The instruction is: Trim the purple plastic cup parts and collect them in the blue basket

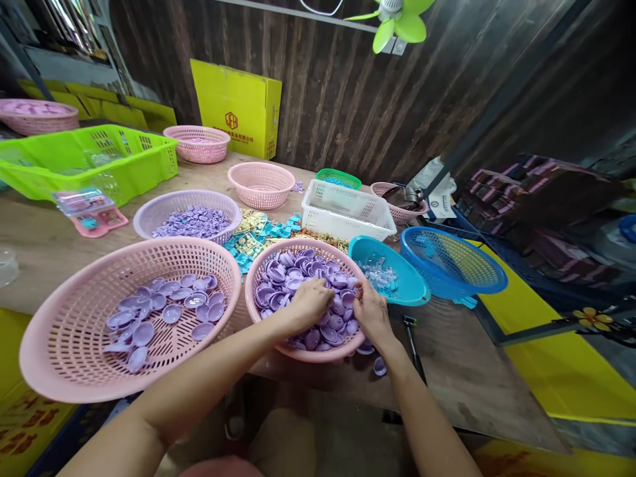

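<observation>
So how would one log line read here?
left hand: in purple caps | right hand: same basket rim | big basket: few caps

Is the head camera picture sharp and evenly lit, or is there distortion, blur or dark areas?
Head view: strong wide-angle bending, so the table edge and wall planks slant near the borders. The middle is sharp and softly lit: left hand, right hand and the pink basket of purple pieces show no hard shadows. The right side and the wall stay dim, and the corners look smeared.
</observation>
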{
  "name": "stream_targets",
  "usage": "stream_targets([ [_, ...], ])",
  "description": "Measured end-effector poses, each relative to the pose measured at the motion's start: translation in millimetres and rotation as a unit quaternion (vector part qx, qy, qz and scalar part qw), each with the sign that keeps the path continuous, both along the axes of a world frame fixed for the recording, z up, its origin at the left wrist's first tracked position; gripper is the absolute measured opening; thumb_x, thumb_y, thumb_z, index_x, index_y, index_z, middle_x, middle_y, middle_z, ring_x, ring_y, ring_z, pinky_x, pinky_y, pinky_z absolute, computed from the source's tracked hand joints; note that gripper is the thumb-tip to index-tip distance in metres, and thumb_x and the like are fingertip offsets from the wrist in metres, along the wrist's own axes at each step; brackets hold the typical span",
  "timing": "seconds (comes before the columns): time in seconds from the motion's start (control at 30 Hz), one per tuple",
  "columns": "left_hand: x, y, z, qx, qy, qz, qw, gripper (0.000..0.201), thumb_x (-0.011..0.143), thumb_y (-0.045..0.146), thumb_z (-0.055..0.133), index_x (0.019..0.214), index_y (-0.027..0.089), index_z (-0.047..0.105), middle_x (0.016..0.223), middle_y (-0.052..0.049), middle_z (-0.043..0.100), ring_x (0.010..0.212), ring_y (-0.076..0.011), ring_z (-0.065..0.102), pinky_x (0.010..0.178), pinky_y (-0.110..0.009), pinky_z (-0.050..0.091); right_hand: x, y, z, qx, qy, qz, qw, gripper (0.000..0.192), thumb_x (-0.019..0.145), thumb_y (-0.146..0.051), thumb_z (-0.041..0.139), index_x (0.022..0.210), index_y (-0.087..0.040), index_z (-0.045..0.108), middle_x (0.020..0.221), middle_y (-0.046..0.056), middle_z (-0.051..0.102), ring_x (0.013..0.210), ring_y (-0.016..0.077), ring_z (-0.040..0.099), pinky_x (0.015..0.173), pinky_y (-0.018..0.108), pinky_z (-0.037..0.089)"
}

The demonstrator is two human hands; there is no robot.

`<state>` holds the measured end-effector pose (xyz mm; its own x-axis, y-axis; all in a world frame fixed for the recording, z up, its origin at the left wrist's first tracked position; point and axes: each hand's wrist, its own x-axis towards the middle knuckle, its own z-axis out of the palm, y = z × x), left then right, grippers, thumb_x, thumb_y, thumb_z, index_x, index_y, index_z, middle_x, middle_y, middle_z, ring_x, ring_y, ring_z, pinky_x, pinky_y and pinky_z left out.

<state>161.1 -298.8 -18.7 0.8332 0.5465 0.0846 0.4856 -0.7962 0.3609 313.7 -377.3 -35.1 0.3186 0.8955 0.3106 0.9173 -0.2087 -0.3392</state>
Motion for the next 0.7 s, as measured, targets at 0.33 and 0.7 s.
stream_targets([
  [0.33, -27, 25, 19.6, -0.676, -0.361, 0.087, 0.637, 0.007, 0.075, 0.021, 0.047, 0.074, 0.014, 0.047, 0.071, -0.002, 0.058, 0.068, -0.0137, 0.059, 0.076, -0.033, 0.048, 14, -4, 14.5, 0.053, 0.602, -0.005, 0.797, 0.025, 0.05, -0.018, 0.05, 0.074, -0.02, 0.048, 0.07, -0.001, 0.055, 0.064, 0.0159, 0.058, 0.057, 0.027, 0.043],
  [0.7, -29, 31, 20.2, -0.764, -0.411, 0.209, 0.451, 0.022, 0.079, 0.021, 0.038, 0.058, 0.016, 0.039, 0.046, 0.002, 0.043, 0.045, -0.0081, 0.047, 0.047, -0.02, 0.047, -9, 13, 11.0, 0.075, 0.377, 0.014, 0.923, 0.014, 0.065, -0.029, 0.055, 0.073, -0.018, 0.054, 0.069, 0.0, 0.054, 0.056, 0.012, 0.046, 0.05, 0.024, 0.038],
])
